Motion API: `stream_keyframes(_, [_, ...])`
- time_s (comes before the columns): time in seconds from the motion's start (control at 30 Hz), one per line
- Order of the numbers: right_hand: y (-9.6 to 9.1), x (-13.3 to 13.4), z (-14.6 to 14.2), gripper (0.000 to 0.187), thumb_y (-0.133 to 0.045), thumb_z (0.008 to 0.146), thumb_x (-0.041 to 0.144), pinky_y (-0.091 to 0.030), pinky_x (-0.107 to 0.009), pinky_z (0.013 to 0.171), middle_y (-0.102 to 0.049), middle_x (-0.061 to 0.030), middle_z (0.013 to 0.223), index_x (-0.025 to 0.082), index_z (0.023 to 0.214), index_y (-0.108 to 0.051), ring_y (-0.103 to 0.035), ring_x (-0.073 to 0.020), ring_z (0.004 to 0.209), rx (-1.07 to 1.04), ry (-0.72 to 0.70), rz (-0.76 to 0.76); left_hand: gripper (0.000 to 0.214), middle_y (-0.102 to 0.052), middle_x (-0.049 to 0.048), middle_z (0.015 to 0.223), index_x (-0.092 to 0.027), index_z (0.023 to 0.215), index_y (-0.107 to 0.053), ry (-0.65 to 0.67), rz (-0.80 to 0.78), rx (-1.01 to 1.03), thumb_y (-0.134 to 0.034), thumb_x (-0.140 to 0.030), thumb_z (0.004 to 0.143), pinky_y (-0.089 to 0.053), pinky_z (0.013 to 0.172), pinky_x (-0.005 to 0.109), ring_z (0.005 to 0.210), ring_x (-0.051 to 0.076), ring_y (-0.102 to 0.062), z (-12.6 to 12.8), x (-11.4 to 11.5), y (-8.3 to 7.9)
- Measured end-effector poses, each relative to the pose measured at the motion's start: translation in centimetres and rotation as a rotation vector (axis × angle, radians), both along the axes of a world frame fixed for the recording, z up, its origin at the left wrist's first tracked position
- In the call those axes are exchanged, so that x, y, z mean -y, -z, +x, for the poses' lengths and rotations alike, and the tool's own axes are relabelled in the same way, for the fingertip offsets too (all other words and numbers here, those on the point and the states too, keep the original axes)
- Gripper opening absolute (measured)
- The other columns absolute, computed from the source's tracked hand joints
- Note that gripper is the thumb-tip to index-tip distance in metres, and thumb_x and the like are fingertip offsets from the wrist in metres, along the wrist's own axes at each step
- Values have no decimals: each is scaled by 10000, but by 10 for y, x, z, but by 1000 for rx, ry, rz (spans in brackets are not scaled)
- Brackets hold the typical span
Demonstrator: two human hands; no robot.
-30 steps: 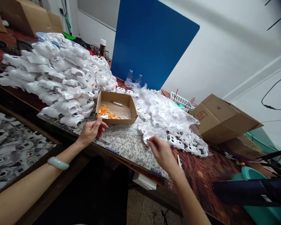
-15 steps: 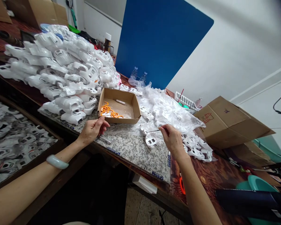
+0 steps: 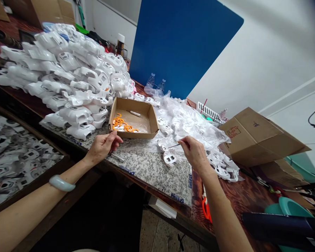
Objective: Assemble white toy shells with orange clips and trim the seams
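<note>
My left hand (image 3: pixel 103 147) hangs just in front of a cardboard tray (image 3: pixel 132 134), its fingers curled; I cannot tell whether they pinch anything small. The tray holds orange plastic pieces (image 3: pixel 122 124) and a white-handled tool (image 3: pixel 135 113). My right hand (image 3: pixel 195 152) pinches a thin dark pin (image 3: pixel 173 145), whose tip points at a white moulded plastic part (image 3: pixel 162 142). Another such part (image 3: pixel 169 158) lies just below the pin on the granite slab (image 3: pixel 152 171). A short metal rod (image 3: pixel 117 157) lies under my left hand.
A large heap of white moulded parts (image 3: pixel 76 84) rises left of the tray. A clear plastic bag (image 3: pixel 191 122) lies to the right. Orange-handled scissors (image 3: pixel 206 210) sit by the slab's front edge. A crate of white parts (image 3: pixel 13 154) stands lower left, a cardboard box (image 3: pixel 257 136) right.
My right hand has risen and now sits slightly further right, with the pin held over the white parts. The orange scissors show more fully near the slab edge. My left hand has hardly moved.
</note>
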State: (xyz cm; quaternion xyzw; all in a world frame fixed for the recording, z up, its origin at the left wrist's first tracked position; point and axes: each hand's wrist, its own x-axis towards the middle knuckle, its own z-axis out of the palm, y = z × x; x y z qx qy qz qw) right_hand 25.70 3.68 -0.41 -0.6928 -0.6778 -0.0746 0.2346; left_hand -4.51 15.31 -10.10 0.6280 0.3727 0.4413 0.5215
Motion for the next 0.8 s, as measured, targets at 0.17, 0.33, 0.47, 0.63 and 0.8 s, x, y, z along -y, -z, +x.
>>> stream_keyframes(0.17, [-4,1,0,171,-504,870,290,-379,-266,642,-605,-38,707,188,740,-548,-545,-166,664,16,4,-32,529,-554,12,550,-140,711,-667,-9,-15,0,-447,-605,834,-352,403,206,436,97,-504,1,-1,2])
stream_keyframes(0.33, [-1,-1,-2,167,-500,873,276,-376,-270,639,-606,-41,712,188,739,-548,-548,-171,666,21,-15,-63,521,-553,14,547,-146,708,-669,-10,-16,4,-453,-604,833,-346,398,200,436,94,-503,1,-1,2])
stream_keyframes(0.47, [-2,-4,-5,151,-508,873,274,-379,-276,657,-616,-51,753,186,765,-566,-558,-180,704,19,-42,-89,512,-555,13,546,-152,709,-669,-15,-3,-4,-446,-593,842,-349,399,201,433,94,-504,1,-1,2])
stream_keyframes(0.63, [-2,-7,-9,122,-540,861,275,-384,-269,642,-636,-36,752,189,795,-596,-559,-162,665,-12,-61,-114,506,-564,17,551,-156,710,-672,-17,20,-13,-437,-582,851,-357,400,206,437,101,-512,1,-1,3])
stream_keyframes(0.8, [3,-8,-8,124,-549,857,285,-397,-258,632,-651,-27,742,188,820,-617,-575,-153,661,-58,-59,-114,502,-563,16,549,-158,707,-671,-19,26,-18,-433,-574,855,-361,399,206,436,101,-510,1,-1,3])
